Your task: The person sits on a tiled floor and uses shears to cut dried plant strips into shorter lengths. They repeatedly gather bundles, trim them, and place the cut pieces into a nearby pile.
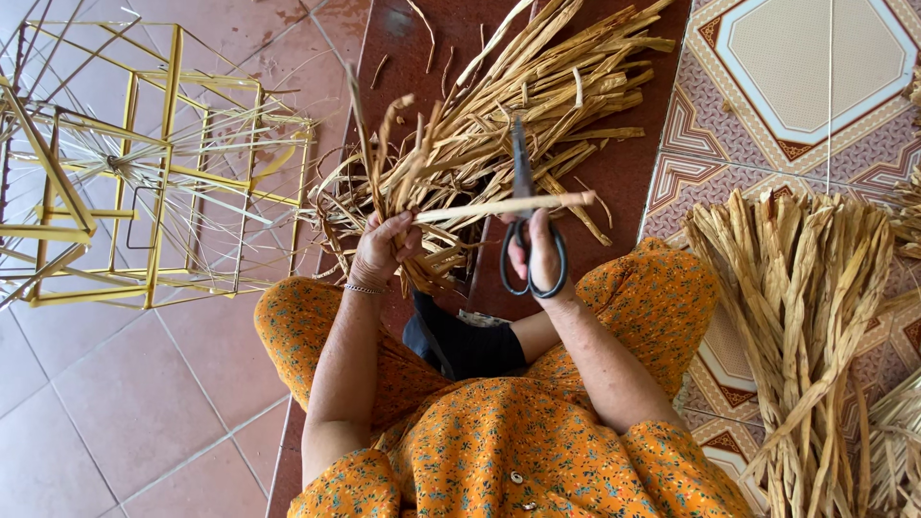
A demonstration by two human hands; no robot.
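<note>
While the left hand [382, 251] grips dried straw strips [499, 205], the right hand [539, 251] holds scissors [526, 216]

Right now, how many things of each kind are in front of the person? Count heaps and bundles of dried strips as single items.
Scissors, black, in the right hand: 1
Heaps or bundles of dried strips: 2, the loose pile by the left hand and the tied bundle at right
Yellow wire frames: 1
Total: 4
</note>
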